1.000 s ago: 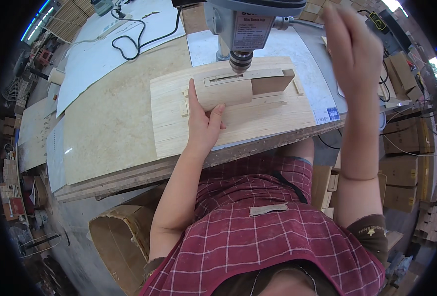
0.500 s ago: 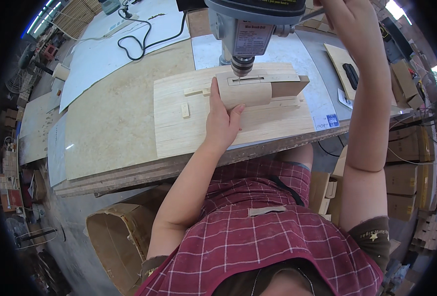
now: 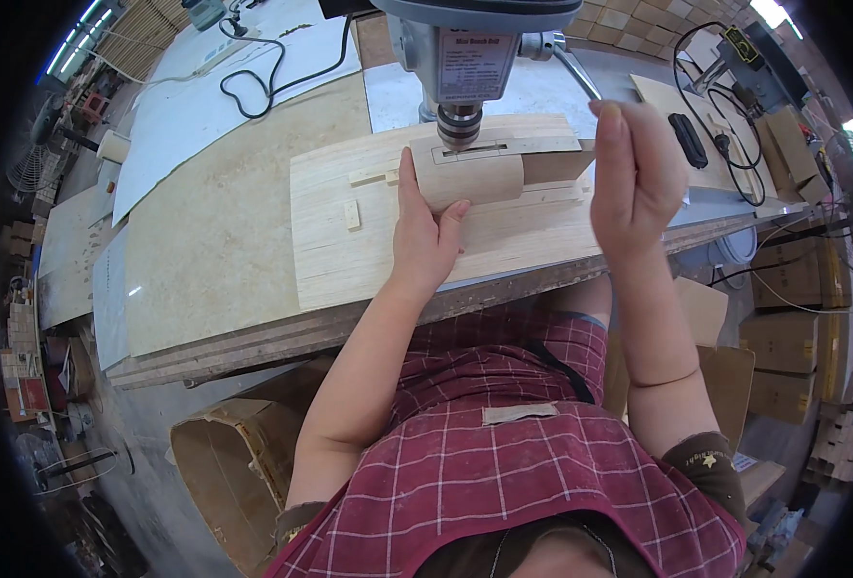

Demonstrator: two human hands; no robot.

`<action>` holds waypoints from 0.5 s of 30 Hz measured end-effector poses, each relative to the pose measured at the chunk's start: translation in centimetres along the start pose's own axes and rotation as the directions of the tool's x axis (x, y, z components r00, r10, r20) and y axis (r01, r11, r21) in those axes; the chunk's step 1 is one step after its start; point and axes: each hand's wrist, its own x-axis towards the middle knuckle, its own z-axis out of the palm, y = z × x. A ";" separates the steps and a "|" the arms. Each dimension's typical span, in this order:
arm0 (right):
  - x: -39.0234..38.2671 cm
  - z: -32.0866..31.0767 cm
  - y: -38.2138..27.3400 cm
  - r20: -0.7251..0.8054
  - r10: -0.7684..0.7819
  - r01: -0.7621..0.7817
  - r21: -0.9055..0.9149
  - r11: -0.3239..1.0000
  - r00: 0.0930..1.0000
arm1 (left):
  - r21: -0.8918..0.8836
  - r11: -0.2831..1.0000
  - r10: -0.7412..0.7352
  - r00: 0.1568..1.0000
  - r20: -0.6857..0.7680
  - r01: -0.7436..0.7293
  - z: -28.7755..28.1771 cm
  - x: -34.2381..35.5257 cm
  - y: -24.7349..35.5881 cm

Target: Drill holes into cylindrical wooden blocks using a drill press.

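A bench drill press [image 3: 467,65] stands at the far middle of the table. Its chuck [image 3: 458,123] is low over a pale wooden piece [image 3: 470,181] with a rounded front and a narrow slot in its top; the bit's tip is hard to make out. My left hand [image 3: 425,241] grips this piece at its left end, thumb along the front. To the right, my right hand [image 3: 637,178] is closed round the end of the press's feed lever [image 3: 575,73]. Beneath the piece lies a light wooden board [image 3: 349,270].
Small wooden strips [image 3: 351,215] are fixed on the board, left of the piece. A black cable [image 3: 270,91] loops over the table at the far left. At the right are a second machine [image 3: 764,67] with its cord and plug, and cardboard boxes [image 3: 778,342]. A carton [image 3: 224,462] stands below the table's edge.
My right hand has come down and toward me, pulling the lever, and the chuck sits closer to the wooden piece. My left hand keeps its grip at the left end.
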 end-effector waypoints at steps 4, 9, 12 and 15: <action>-2.5 1.6 0.8 -0.110 -0.009 0.024 0.129 0.991 0.994 | -0.008 0.998 -0.063 0.998 0.013 0.063 0.0 -0.1 -0.1; -4.0 2.9 2.0 -0.165 -0.024 0.051 0.162 0.985 0.986 | 0.017 1.000 -0.013 0.999 -0.029 0.014 0.2 0.0 -0.3; -4.0 3.0 2.1 -0.200 -0.053 0.087 0.168 0.982 0.978 | 0.004 0.999 -0.041 0.999 -0.009 0.041 0.1 -0.1 -0.2; -3.5 2.4 1.6 -0.164 -0.061 0.087 0.156 0.984 0.985 | 0.006 0.999 -0.034 0.999 -0.008 0.034 0.1 0.0 -0.1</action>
